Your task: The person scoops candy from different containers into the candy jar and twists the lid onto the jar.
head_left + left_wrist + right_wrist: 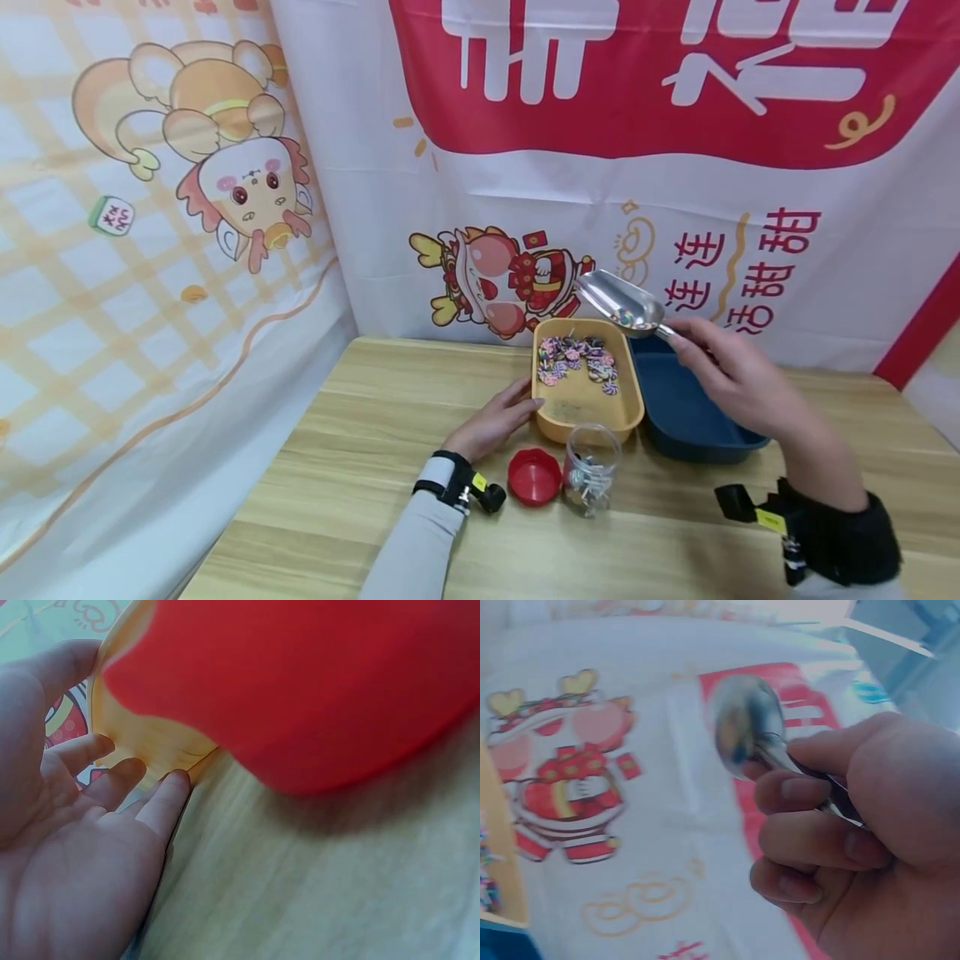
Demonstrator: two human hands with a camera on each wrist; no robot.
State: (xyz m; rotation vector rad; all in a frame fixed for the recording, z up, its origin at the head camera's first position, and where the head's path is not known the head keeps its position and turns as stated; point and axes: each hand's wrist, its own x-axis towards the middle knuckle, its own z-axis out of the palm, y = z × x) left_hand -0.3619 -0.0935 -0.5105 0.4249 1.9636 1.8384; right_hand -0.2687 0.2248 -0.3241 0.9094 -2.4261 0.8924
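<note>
Right grip (pixel 731 375) is clamped round the handle of the metal scoop (pixel 611 296), thumb and curled fingers on it. Scoop is in the air, above the back of the yellow bin (pixel 588 410) and blue bin (pixel 667 392); a few colourful pieces sit in its bowl. Left grip (pixel 491 423) is loose, fingers apart and relaxed, touching the left outer side of the yellow bin, not pinching anything that I can see.

Swirl lollipops (pixel 558 360) lie piled toward the far end of the yellow bin, near end mostly bare. Blue bin stands just right of it. In front, on the counter (pixel 375 417): clear jar (pixel 594 446), open and upright, part filled with lollipops, sticks showing; red lid (pixel 534 481) just left of it.

Step in hand looks like scooping, with a small load up; likely mid-transfer, as both yellow bin and jar hold lollipops. Next move probably calls for keeping the scoop level while carrying, then a slow tip, left grip steadying the yellow bin. Load's destination: cannot tell.
</note>
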